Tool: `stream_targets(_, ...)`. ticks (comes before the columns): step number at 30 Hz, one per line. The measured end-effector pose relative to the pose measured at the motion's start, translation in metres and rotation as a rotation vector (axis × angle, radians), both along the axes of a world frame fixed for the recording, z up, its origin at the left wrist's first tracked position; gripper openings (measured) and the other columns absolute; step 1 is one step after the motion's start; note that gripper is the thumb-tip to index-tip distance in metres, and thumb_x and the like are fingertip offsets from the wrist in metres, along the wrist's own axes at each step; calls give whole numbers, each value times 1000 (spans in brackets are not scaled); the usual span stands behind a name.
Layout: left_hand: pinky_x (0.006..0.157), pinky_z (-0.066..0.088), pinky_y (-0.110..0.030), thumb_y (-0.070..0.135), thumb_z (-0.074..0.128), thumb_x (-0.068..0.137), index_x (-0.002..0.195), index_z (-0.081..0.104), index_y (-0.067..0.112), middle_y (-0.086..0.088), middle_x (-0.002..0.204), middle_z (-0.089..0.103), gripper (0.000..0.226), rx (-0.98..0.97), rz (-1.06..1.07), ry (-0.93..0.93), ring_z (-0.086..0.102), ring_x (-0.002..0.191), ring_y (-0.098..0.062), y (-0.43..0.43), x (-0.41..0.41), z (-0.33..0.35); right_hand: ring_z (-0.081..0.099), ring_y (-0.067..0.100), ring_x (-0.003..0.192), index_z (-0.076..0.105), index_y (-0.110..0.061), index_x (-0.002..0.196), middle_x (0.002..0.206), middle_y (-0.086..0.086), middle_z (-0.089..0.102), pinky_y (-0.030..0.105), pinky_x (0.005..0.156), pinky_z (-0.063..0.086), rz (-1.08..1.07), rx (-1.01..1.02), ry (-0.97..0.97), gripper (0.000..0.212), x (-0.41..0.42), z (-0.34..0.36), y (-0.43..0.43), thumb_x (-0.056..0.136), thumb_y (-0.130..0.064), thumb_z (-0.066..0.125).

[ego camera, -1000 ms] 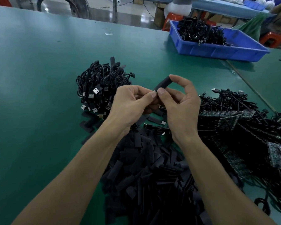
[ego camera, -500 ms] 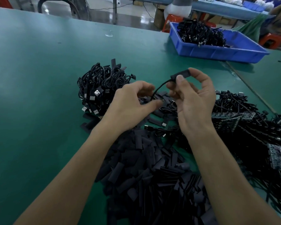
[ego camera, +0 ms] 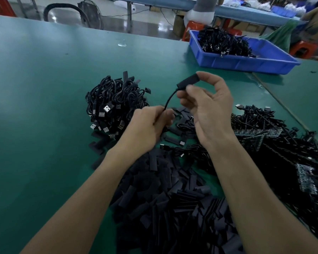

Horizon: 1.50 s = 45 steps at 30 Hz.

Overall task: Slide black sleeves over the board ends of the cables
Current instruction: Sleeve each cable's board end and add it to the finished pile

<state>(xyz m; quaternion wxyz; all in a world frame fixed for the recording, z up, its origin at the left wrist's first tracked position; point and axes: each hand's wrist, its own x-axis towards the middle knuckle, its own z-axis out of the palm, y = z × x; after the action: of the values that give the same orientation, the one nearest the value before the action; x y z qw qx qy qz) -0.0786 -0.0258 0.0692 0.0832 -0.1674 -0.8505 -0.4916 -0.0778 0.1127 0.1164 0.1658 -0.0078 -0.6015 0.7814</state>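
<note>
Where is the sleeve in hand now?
Head view, right of centre: sleeve pinched in the right hand, above the left hand holding its cable.

- The bench (ego camera: 44, 107) lies bare to the left.
- Sleeve pile (ego camera: 163, 208), cable bundle (ego camera: 114, 105), board tangle (ego camera: 283, 153) and blue tray (ego camera: 246, 64) block near, centre, right and far right.

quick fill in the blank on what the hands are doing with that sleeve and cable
The right hand pinches the black sleeve; the left hand grips the ____ running down from it.
The tray of cables at the far right is ____.
The bundle with silver USB plugs lies to the ____ of the left hand.
Missing: cable, blue, left.
</note>
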Motion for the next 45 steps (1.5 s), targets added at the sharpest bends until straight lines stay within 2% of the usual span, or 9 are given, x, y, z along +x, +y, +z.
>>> stream_targets(7,47,40,-15,23,43,108,90,60,22,13,60,48,25,213,428,133,45,45,5,-16,-15,26,70,5,82,71,-29,106,86,-14,73,33,84,58,-211,870,56,22,15,4,33,94,-11,63)
stream_targets(12,93,48,-43,16,38,106,152,25,-5,-32,131,52,52,6,528,-100,60,108,-36,-37,-46,32,65,22,104,72,-32,109,106,-3,73,42,99,49,-71,1458,-333,24,35,19,52,88,-25,62)
stream_targets(16,114,23,-51,25,41,106,159,13,8,-19,152,26,63,-226,574,-204,29,138,-39,-30,-49,23,56,20,113,57,-45,125,116,-9,61,45,104,31,243,1718,-752,59,42,26,54,74,-38,84)
stream_targets(21,113,18,-51,29,52,102,155,31,13,-13,162,10,60,-392,636,-69,17,144,-36,-18,-40,16,61,29,109,64,-38,117,124,5,60,43,99,48,268,1743,-815,55,33,11,62,82,4,68)
stream_targets(24,101,27,-40,25,61,96,135,58,18,-8,150,39,39,-374,611,273,37,133,-29,-7,-28,16,65,32,96,62,-34,85,116,11,63,45,88,58,227,1634,-796,51,30,10,74,82,16,56)
stream_targets(28,91,54,-37,25,71,90,100,76,18,2,100,71,13,-212,-30,208,65,93,-14,21,-7,15,68,34,90,62,-33,66,110,17,66,45,86,58,113,1518,-720,52,25,10,80,85,15,56)
stream_targets(32,93,51,-41,48,71,88,117,71,25,2,114,70,37,-517,-428,-5,64,105,-20,64,10,-10,70,31,86,65,-32,65,106,18,68,40,85,59,85,1449,-618,44,21,5,70,83,8,64)
stream_targets(40,77,38,-38,36,61,96,105,74,27,6,104,71,19,-532,-299,477,58,96,-23,78,25,-41,69,23,92,72,-26,79,98,11,73,32,90,56,52,1379,-430,33,18,1,66,85,5,62)
stream_targets(45,75,54,-40,29,64,96,109,75,18,-1,100,73,20,-174,-56,243,65,90,-24,59,14,-39,63,24,106,71,-17,113,110,8,69,36,98,47,-181,1329,-140,25,14,4,66,91,-29,70)
